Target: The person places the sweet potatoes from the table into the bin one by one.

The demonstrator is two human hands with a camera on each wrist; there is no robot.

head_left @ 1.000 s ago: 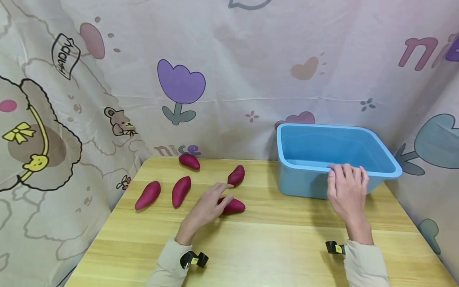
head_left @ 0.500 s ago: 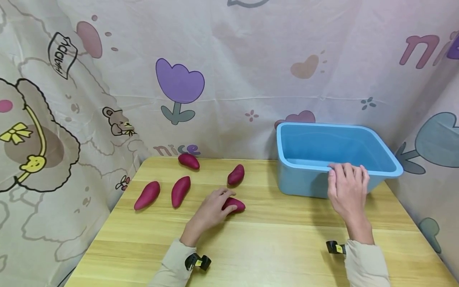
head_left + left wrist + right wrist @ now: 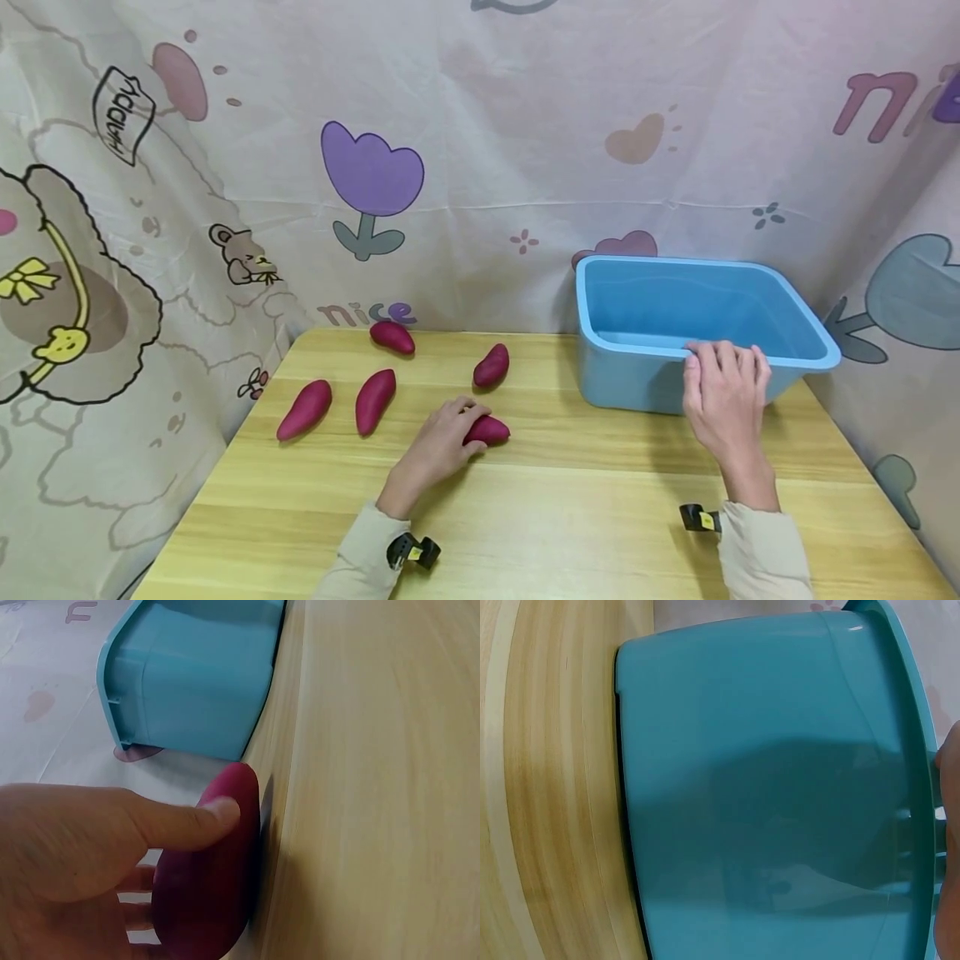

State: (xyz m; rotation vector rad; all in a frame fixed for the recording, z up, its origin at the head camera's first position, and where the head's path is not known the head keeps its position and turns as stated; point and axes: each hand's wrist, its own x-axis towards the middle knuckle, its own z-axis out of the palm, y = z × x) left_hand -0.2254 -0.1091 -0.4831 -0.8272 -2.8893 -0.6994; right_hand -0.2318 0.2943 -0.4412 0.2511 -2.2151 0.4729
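My left hand (image 3: 441, 437) holds a purple sweet potato (image 3: 491, 430) low over the middle of the table (image 3: 570, 517). In the left wrist view the thumb presses the near side of this sweet potato (image 3: 214, 877), and the other fingers pass behind it, partly hidden. My right hand (image 3: 726, 400) grips the front rim of a blue plastic bin (image 3: 633, 385), fingers hooked over the edge. The right wrist view is mostly filled by the outer wall of the bin (image 3: 765, 712), with part of the hand at the right edge.
Behind the left hand lies another sweet potato (image 3: 491, 367). Further left are three more: one at the back (image 3: 392, 337), one in the middle (image 3: 375, 402) and one at the far left (image 3: 304, 410). A printed cloth (image 3: 480, 150) hangs right behind the table.
My left hand has come slightly down and its thumb and fingers have closed around the front sweet potato. The right hand keeps its place on the bin's rim.
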